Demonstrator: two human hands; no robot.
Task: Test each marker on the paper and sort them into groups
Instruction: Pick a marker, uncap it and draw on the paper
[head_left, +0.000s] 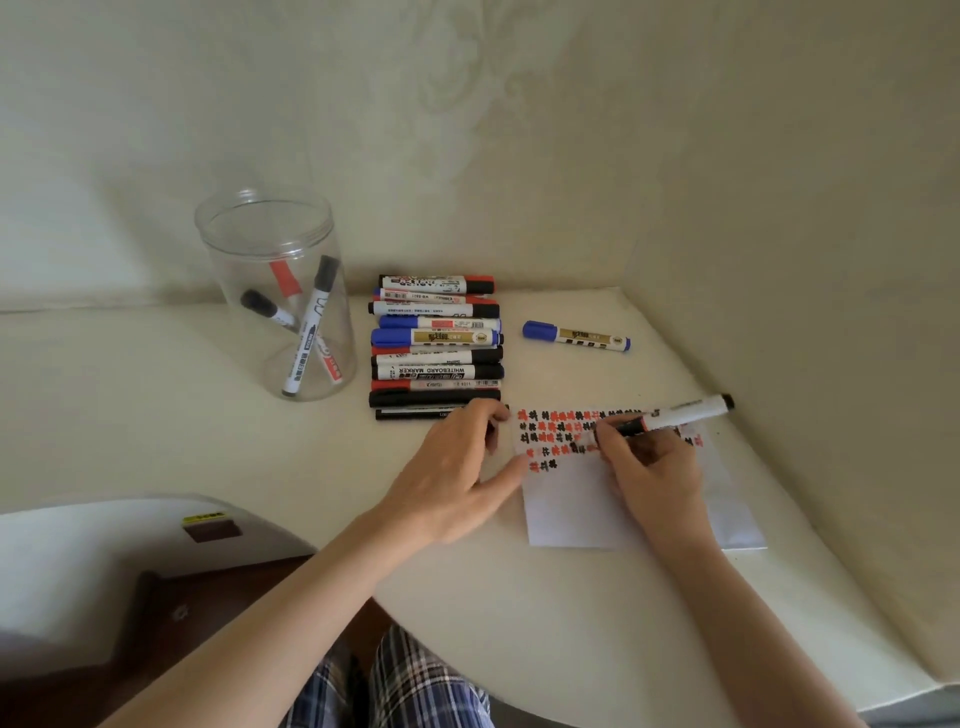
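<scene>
From the camera on your head, you are looking down at a pale table with a cream wall behind it. Your right hand holds a white marker, with your fingers curled round it near the tip. The tip is down on the paper, in among rows of red and black marks. The back end of the marker points up and to the right. Your left hand is at the left edge of the paper. Its fingers are bent and seem to pinch something small and dark, maybe a cap, but you cannot tell for sure. Just behind your left hand is a stack of markers lying side by side, with red, blue and black caps. One blue marker lies alone to the right of the stack, well apart from it. To the left of the stack stands a clear jar. Inside it a few markers lean, two with black caps and one with a red cap. At the bottom you can see your checked trousers and a white chair on the left.
</scene>
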